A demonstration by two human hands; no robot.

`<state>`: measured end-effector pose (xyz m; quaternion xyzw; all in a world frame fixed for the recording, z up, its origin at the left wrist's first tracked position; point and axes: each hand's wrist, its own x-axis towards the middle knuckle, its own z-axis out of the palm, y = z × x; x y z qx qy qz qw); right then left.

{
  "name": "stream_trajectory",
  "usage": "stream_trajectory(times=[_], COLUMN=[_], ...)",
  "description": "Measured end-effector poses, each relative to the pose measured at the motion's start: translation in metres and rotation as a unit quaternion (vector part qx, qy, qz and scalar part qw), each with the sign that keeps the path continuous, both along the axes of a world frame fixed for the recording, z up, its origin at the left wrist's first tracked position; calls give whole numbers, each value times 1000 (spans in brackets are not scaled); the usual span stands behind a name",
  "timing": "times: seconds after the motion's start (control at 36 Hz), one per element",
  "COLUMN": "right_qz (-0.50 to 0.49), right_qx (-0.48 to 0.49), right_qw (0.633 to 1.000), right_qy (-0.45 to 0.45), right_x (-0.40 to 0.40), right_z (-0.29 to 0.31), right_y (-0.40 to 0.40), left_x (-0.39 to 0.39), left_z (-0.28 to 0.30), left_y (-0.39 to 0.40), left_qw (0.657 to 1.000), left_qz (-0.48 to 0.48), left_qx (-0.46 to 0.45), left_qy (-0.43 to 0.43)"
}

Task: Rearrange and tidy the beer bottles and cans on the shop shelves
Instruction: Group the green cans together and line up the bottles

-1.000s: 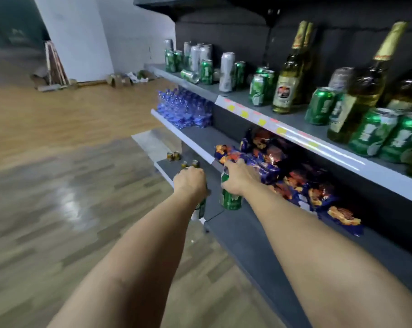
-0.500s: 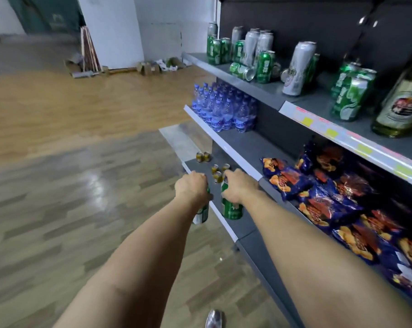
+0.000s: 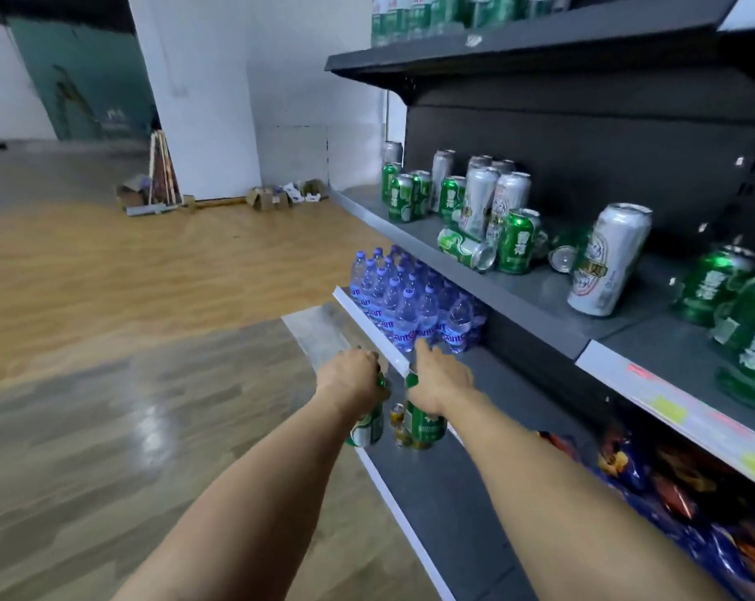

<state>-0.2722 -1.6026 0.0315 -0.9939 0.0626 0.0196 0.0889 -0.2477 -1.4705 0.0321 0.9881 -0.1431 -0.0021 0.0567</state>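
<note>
My left hand (image 3: 350, 379) grips a green beer can (image 3: 367, 427) from above, just off the front edge of the lowest grey shelf (image 3: 449, 505). My right hand (image 3: 438, 381) holds a second green can (image 3: 425, 427) by its top, above that shelf. Small gold-topped bottles (image 3: 397, 420) stand between the two cans. On the upper grey shelf (image 3: 536, 297) stand green and silver beer cans (image 3: 479, 201); one green can (image 3: 466, 249) lies on its side and a tall silver can (image 3: 607, 260) leans.
Packs of blue water bottles (image 3: 410, 297) fill the middle shelf ahead of my hands. Snack bags (image 3: 692, 505) lie to the right under the beer shelf. More green cans (image 3: 432, 13) sit on the top shelf. Cardboard boxes (image 3: 280, 195) lie on the wooden floor by the far wall.
The view has lifted and swung, bringing the top shelf into sight. Both hands have risen slightly with their cans and now sit close to the water bottles.
</note>
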Motion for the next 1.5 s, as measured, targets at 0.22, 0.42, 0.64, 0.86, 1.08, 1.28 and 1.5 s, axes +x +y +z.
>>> stream_trajectory(times=[0.22, 0.42, 0.64, 0.86, 1.08, 1.28, 1.5], right_qz=[-22, -87, -129, -159, -190, -240, -302], right_qx=[-28, -21, -68, -46, -101, -171, -146], right_qw=[992, 970, 959, 956, 969, 954, 942], right_qy=[-124, -227, -242, -244, -125, -58, -1], right_x=[116, 211, 279, 321, 347, 357, 367], right_z=[52, 111, 152, 162, 153, 146, 147], right_y=[-4, -6, -36, -76, -96, -99, -79], left_x=[136, 243, 331, 391, 430, 452, 471], left_z=[42, 82, 122, 141, 129, 127, 124], left_y=[0, 0, -37, -98, -140, -165, -175], left_qw=[995, 981, 950, 929, 938, 921, 894], left_qz=[-54, -118, -172, -227, -275, -352, -441], left_qx=[-57, -100, -230, -267, -204, -166, -84], left_qy=[-65, -114, -124, -117, -46, -10, 12])
